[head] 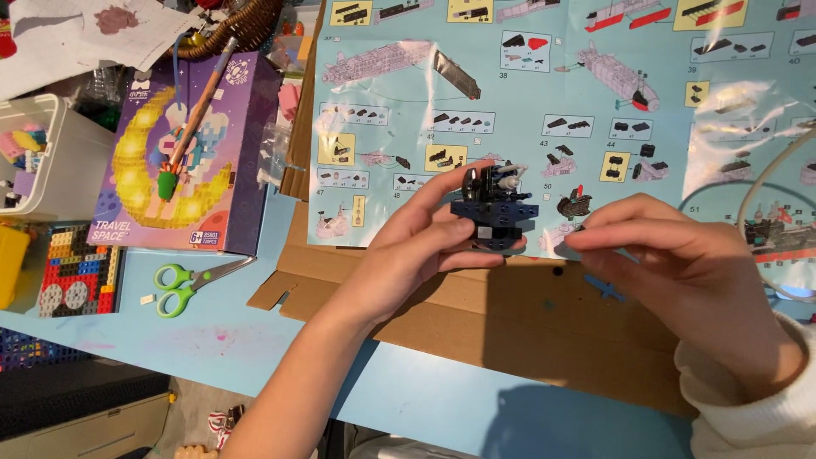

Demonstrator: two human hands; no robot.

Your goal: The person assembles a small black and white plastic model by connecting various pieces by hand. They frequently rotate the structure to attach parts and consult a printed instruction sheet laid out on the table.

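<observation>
The left hand (416,242) pinches a small dark-blue brick model (493,208), holding it up over the light-blue instruction sheet (595,93) and the flattened cardboard (476,314) on the bench (212,331). The right hand (688,263), just right of the model, has its fingertips closed together; whether they hold a piece, I cannot tell. Green-handled scissors (191,280) lie at near left, below a purple set box (183,153).

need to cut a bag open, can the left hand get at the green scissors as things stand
Probably not right away: the left hand is closed around a dark brick model. The green scissors lie in the open on the blue table, nothing over them, so the path looks free.
</observation>
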